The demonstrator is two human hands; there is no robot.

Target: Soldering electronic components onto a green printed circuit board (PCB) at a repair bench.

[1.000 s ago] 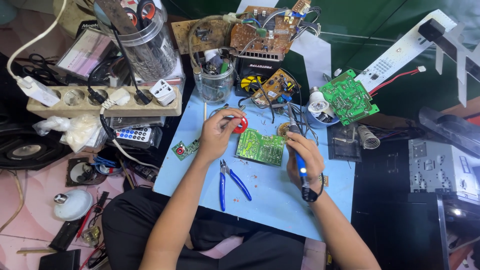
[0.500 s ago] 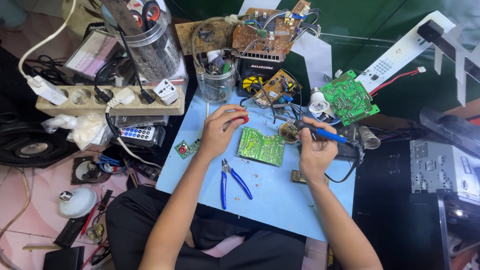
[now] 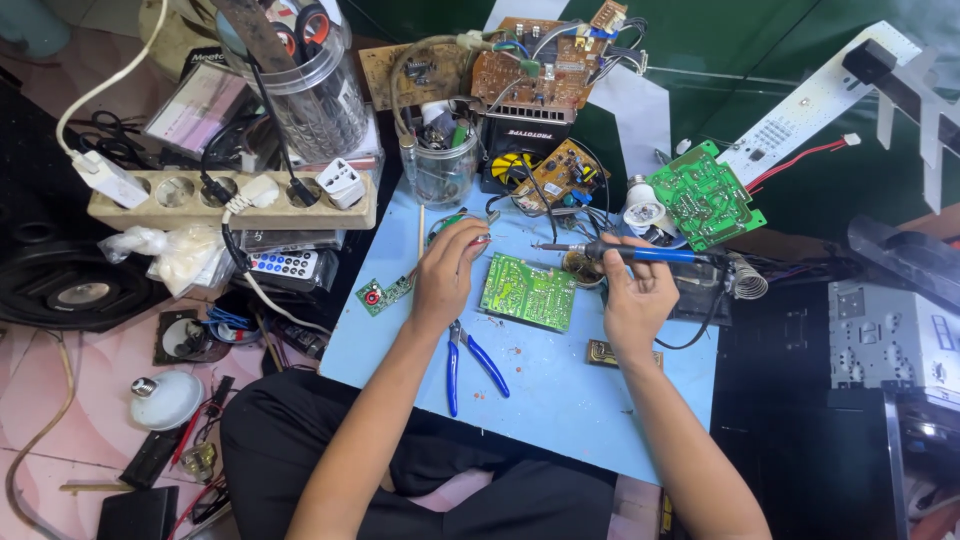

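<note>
Since the frame 1 second earlier, the right hand (image 3: pixel 636 296) has raised the blue-handled soldering iron (image 3: pixel 640 253) from a near-upright hold over the mat to a level position, tip pointing left above the small round tin (image 3: pixel 580 266). That hand is closed around the handle. The left hand (image 3: pixel 446 272) has barely shifted; its fingers are pinched on a small red-tipped item (image 3: pixel 480 240), too small to identify.

Between the 2 hands the green rectangular circuit board (image 3: pixel 528 292) lies flat on the light blue work mat (image 3: pixel 560 400). In my judgement it is light, stiff and fragile at its solder joints, best held by its bare edges.

Blue-handled pliers (image 3: pixel 470 358) lie just below the left wrist. A second green circuit board (image 3: pixel 705 195) sits further right, and a beige power strip (image 3: pixel 230 200) well to the left.
</note>
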